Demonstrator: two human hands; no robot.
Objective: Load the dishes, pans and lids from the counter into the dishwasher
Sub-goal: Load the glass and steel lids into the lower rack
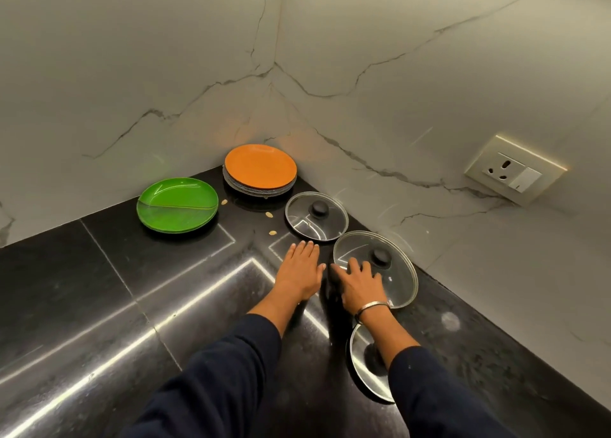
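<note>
Three glass lids lie on the black counter (99, 288): the middle lid (393, 272) under the right hand (358, 285), whose spread fingers rest flat on its glass, gripping nothing; the far lid (316, 216) just beyond the left hand (299, 269), open and flat on the counter; the near lid (367, 361) below the right wrist. Farther left sit one green plate (177, 205) and one orange-topped plate stack (260, 169), both bare.
</note>
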